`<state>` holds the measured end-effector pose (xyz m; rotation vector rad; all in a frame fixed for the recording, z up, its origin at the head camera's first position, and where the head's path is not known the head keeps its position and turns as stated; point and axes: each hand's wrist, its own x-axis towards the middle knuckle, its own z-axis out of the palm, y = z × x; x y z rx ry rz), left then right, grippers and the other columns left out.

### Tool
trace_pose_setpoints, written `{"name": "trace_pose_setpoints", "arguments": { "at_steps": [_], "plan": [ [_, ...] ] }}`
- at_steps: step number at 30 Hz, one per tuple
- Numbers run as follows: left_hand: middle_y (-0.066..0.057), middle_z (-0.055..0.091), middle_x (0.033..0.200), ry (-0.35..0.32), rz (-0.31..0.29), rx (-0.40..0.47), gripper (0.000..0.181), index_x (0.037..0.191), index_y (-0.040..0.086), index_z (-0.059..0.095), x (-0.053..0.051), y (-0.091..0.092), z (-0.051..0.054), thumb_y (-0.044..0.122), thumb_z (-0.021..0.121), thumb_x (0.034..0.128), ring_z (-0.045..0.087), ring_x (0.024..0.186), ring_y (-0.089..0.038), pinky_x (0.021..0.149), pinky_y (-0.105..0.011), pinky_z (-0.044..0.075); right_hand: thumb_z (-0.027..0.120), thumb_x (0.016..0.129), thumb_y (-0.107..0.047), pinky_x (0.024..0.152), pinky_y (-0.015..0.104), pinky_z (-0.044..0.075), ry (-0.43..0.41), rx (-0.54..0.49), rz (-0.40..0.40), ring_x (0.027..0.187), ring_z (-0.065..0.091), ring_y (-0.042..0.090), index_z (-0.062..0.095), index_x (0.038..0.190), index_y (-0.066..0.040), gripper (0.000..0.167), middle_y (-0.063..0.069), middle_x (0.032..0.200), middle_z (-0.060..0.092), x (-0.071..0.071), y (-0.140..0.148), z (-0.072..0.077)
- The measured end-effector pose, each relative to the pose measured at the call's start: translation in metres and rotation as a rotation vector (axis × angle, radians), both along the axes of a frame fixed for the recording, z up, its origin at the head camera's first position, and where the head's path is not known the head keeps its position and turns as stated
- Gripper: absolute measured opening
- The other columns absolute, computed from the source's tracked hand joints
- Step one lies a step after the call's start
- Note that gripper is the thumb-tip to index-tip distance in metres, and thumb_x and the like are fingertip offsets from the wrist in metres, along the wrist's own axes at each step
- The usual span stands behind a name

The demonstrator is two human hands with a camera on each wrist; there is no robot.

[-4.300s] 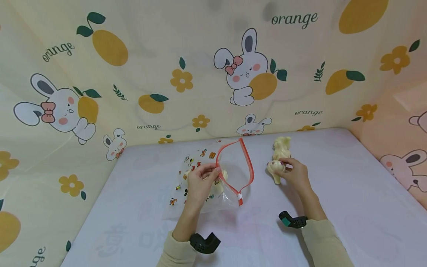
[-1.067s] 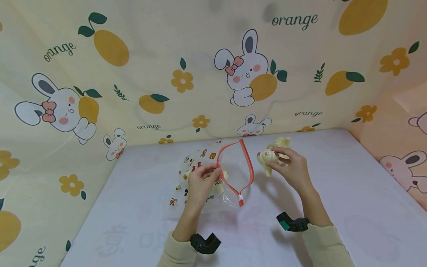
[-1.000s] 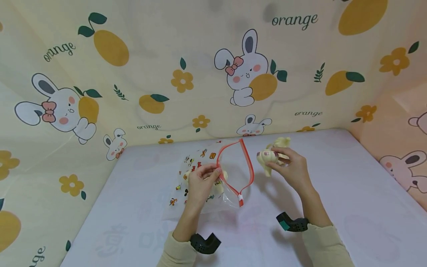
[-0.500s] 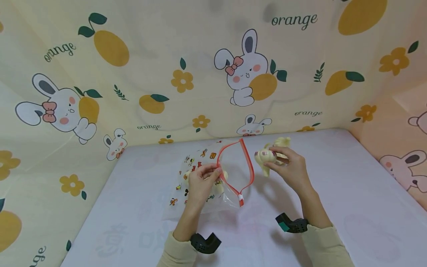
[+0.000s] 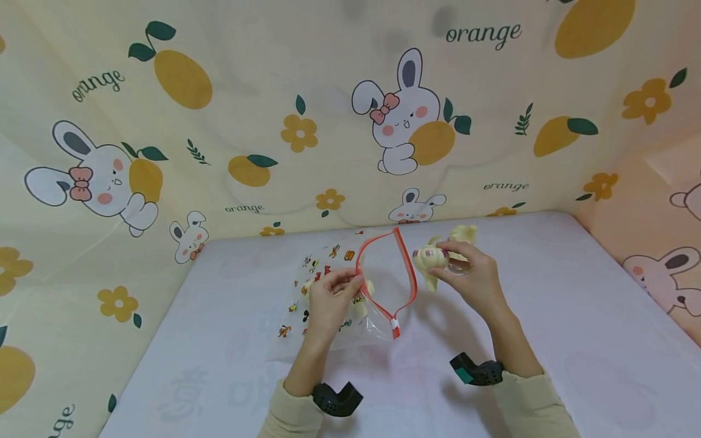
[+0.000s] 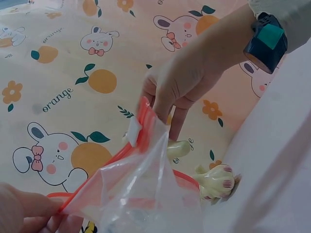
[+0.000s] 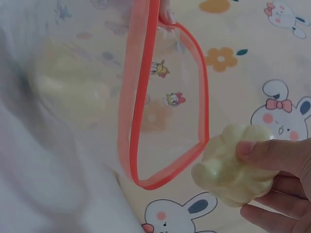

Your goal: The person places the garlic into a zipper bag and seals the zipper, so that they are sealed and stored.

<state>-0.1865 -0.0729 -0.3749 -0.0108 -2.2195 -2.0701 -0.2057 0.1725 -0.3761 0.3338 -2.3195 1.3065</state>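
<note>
A clear plastic bag with cartoon prints and a red zip edge lies on the table, its mouth spread toward the right. My left hand pinches the near-left side of that red edge. Pale shapes show inside the bag, partly hidden by the hand. Just right of the mouth, my right hand grips a cream garlic bulb with purple marks, raised above the table. In the right wrist view the held bulb is beside the red rim. Another garlic bulb shows in the left wrist view.
Behind the right hand, a pale garlic piece lies near the table's back edge. A white slider sits at the near corner of the zip. Patterned cloth rises behind the white tabletop.
My right hand has lifted the garlic bulb off the table and carried it left toward the bag's mouth. My left hand has stayed on the red edge.
</note>
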Motion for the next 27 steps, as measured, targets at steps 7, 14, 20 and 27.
{"name": "trace_pose_setpoints", "arguments": {
  "at_steps": [7,14,20,27],
  "plan": [
    [-0.023,0.071,0.098,-0.012,0.007,-0.004,0.022,0.105,-0.004,0.069,0.000,0.000,0.000,0.009,0.069,0.0881,0.065,0.072,-0.002,0.068,-0.012,0.058,0.081,0.069,0.005,0.077,-0.005,0.046,0.042,-0.002,0.025,0.095,0.049,-0.022,0.066,0.110,0.003,0.044,0.022,0.111,0.068,0.001,-0.004,0.000],
    [-0.022,0.072,0.097,-0.017,0.010,-0.012,0.021,0.105,-0.003,0.069,0.000,0.000,0.000,0.010,0.069,0.0878,0.065,0.071,-0.001,0.068,-0.012,0.058,0.082,0.066,0.007,0.079,-0.001,0.049,0.088,-0.012,0.050,0.095,0.050,-0.021,0.067,0.107,0.004,0.044,0.021,0.110,0.070,0.001,-0.007,-0.002],
    [-0.022,0.072,0.096,-0.023,0.010,-0.004,0.021,0.104,-0.003,0.069,-0.001,0.000,0.000,0.009,0.070,0.0875,0.064,0.071,-0.001,0.067,-0.011,0.057,0.082,0.066,0.007,0.081,-0.001,0.049,0.096,-0.023,0.075,0.096,0.051,-0.020,0.067,0.107,0.005,0.044,0.022,0.109,0.070,0.001,-0.011,-0.002],
    [-0.022,0.073,0.097,-0.023,0.008,-0.007,0.022,0.105,-0.004,0.069,0.000,0.001,0.000,0.011,0.069,0.0882,0.064,0.072,-0.001,0.069,-0.013,0.058,0.082,0.066,0.007,0.082,-0.001,0.049,0.088,-0.026,0.092,0.097,0.050,-0.019,0.066,0.107,0.005,0.044,0.021,0.108,0.070,0.001,-0.014,-0.001]
  ]
}}
